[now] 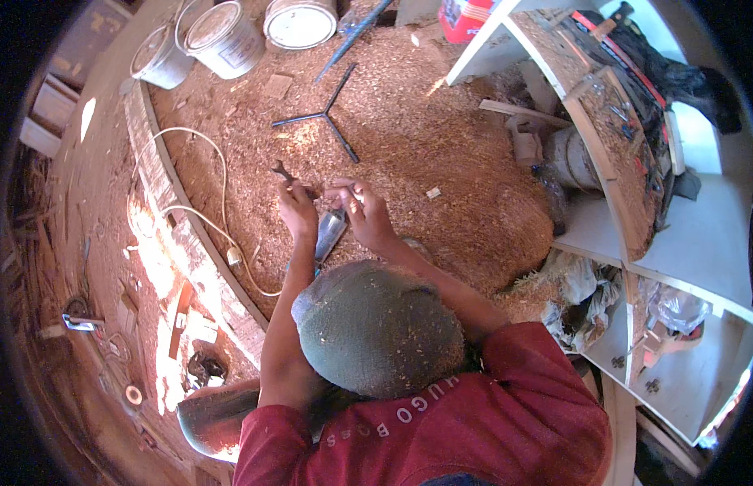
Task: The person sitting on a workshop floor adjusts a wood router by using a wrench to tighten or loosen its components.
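Note:
My left hand [298, 209] is raised over a sawdust-covered surface [441, 170] and grips a small dark wrench [282, 171] that sticks up and to the left from the fingers. Close beside it, my right hand [362, 209] has its fingers pinched together on something small that I cannot make out. Between and just below both hands is a grey metal tool part [329, 232], partly hidden by the wrists. A grey-green cap [380, 328] and a red shirt [473, 429] fill the lower middle of the view.
A black three-armed metal piece [324, 117] lies beyond the hands. A white cord [223, 182] with a plug [233, 257] runs along the curved wooden edge [178, 223]. Three buckets [226, 36] stand at the far edge. White shelves [611, 243] with tools and bags stand to the right.

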A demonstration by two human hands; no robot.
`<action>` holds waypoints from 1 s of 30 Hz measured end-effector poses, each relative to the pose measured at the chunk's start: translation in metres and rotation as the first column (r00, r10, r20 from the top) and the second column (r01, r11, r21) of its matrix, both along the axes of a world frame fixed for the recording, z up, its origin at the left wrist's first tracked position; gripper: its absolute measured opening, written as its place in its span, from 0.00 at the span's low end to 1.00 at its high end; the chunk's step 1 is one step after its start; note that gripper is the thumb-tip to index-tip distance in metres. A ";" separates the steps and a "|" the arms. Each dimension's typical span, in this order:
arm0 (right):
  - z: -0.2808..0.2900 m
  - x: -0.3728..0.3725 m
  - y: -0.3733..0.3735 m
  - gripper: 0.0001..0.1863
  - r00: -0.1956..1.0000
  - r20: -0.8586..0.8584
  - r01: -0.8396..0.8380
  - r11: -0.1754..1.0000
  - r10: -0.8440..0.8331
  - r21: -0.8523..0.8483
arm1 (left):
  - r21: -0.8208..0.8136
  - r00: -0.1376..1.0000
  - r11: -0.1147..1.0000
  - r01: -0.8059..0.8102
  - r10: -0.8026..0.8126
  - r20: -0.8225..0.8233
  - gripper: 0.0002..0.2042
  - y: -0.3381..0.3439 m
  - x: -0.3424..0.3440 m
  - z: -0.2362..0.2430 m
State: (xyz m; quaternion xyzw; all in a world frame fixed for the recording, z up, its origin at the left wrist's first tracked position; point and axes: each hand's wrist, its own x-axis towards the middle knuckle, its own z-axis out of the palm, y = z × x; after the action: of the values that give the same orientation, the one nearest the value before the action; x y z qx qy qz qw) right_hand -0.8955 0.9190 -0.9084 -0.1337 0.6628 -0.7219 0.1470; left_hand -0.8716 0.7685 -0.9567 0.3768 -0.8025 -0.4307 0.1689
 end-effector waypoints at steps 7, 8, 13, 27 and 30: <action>0.052 -0.046 0.018 0.24 0.611 0.774 0.633 0.689 -0.166 -0.353 | -0.270 0.758 0.771 0.577 -0.629 -0.174 0.16 0.083 -0.036 0.108; 0.062 -0.055 0.019 0.25 0.621 0.748 0.656 0.676 -0.234 -0.334 | -0.309 0.671 0.675 0.670 -0.728 -0.137 0.17 0.089 -0.036 0.123; 0.143 -0.082 0.079 0.19 0.698 0.398 0.648 0.761 -0.595 0.001 | -0.465 0.449 0.373 0.803 -0.892 0.061 0.17 0.028 -0.039 0.195; 0.259 -0.226 0.400 0.29 0.872 -0.448 0.424 0.154 0.198 0.893 | 0.088 0.962 0.979 0.185 -0.199 0.187 0.24 -0.138 0.216 0.072; 0.286 -0.236 0.381 0.28 0.933 -0.291 0.298 -0.002 0.214 0.955 | -0.026 0.979 0.999 -0.035 0.040 0.202 0.16 -0.114 0.294 0.041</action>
State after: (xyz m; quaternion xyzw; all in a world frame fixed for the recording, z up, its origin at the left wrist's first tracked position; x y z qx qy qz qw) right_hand -1.1312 1.2995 -0.6224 -0.0974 0.9938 -0.0046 0.0528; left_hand -0.5774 0.6542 -0.9161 0.4319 -0.8130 -0.3779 0.0985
